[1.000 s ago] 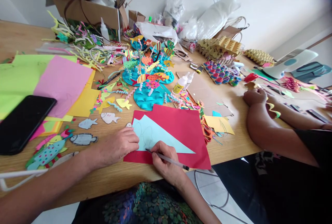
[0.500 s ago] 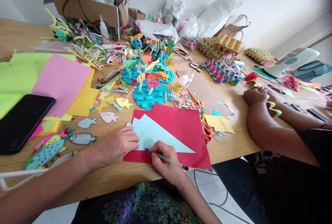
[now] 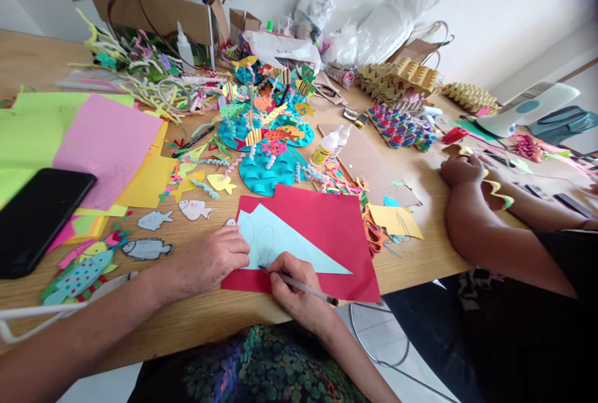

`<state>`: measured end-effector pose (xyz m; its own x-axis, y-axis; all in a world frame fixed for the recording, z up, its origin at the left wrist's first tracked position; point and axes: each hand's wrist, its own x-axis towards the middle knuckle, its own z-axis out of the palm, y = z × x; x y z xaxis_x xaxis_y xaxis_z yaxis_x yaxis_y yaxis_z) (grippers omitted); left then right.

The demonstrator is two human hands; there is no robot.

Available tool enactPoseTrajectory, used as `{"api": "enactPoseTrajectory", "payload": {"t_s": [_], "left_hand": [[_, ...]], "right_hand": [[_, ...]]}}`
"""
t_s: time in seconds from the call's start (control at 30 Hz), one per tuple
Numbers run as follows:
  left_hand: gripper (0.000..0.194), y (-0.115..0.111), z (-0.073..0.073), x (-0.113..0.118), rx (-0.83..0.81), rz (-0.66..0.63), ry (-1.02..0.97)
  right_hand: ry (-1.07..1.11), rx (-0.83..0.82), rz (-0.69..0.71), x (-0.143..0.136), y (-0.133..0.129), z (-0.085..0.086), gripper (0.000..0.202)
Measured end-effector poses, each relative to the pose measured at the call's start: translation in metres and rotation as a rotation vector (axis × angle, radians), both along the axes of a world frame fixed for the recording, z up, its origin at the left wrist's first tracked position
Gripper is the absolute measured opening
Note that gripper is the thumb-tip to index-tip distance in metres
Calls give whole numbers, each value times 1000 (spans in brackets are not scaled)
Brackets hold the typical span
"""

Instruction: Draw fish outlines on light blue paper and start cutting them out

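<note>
A light blue sheet with pen outlines drawn on its left part lies on a larger red sheet near the table's front edge. My right hand is closed round a pen, whose tip touches the blue sheet at its lower left. On the left edge of the blue sheet rests my left hand, fingers laid flat on the paper. Paper fish cutouts lie to the left of that hand. Behind the red sheet is a blue bumpy base.
A black phone lies at the left beside coloured sheets. Glue bottles stand behind the red sheet. At the right, another person's arm rests on the table near painted egg cartons.
The pen tip and my right hand have shifted very slightly left. The drawn line near the tip looks a little longer. My left hand stays in place.
</note>
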<state>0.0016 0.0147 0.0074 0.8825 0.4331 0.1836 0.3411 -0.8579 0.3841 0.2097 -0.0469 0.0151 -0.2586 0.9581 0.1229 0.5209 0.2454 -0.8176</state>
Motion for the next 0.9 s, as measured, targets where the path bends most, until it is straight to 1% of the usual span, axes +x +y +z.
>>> {"api": "enactPoseTrajectory", "payload": {"t_s": [0.27, 0.47, 0.53, 0.63, 0.7, 0.8, 0.9], "left_hand": [[25, 1, 0, 0, -4, -1, -8], [27, 1, 0, -1, -21, 0, 0], [27, 1, 0, -1, -18, 0, -7], [30, 2, 1, -1, -9, 1, -10], [31, 1, 2, -1, -4, 2, 2], [29, 0, 4, 0, -3, 7, 35], [26, -1, 5, 0, -1, 11, 52]], "right_hand": [[-10, -34, -15, -1, 0, -1, 13], [28, -51, -20, -2, 0, 1, 12], [129, -116, -45, 1, 0, 0, 10], [435, -222, -171, 8, -1, -6, 6], [593, -194, -244, 14, -2, -11, 6], [638, -164, -247, 19, -4, -13, 6], [585, -134, -227, 22, -7, -6, 6]]}}
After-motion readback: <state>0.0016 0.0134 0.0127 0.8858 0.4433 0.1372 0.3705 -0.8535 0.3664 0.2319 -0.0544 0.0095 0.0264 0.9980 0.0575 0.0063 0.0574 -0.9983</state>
